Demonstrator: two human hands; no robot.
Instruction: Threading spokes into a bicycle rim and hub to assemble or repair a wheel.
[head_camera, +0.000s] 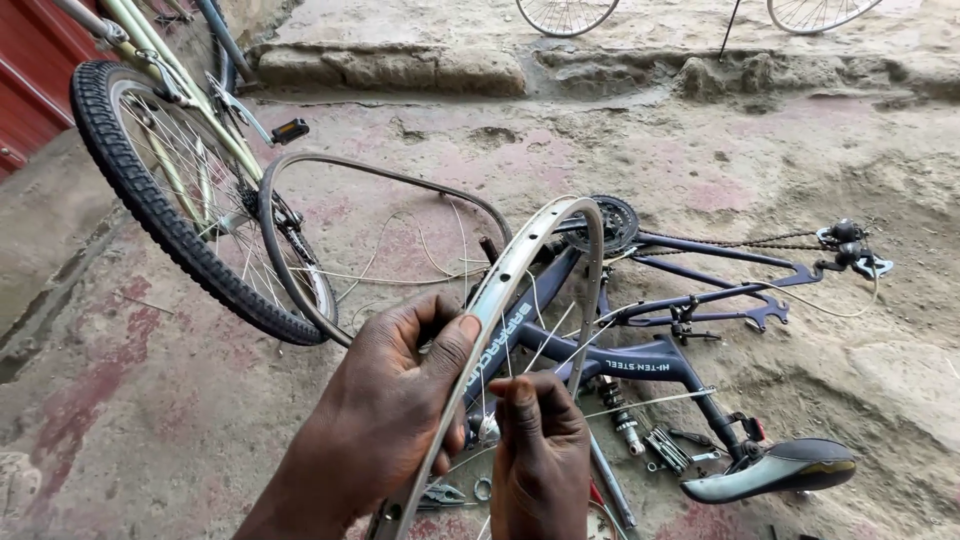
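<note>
bare wheel rim (520, 270) gripped by left hand (395, 400); right hand (540, 450) fingers pinching a spoke (505, 385).

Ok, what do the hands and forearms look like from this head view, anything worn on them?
Both are bare. The left hand and the stretch of forearm below it show no glove, sleeve, watch or ring. The right hand is likewise ungloved, with no ring or band in sight; its wrist runs out of frame at the bottom edge. Nails are short. No tape or bandage shows.
</note>
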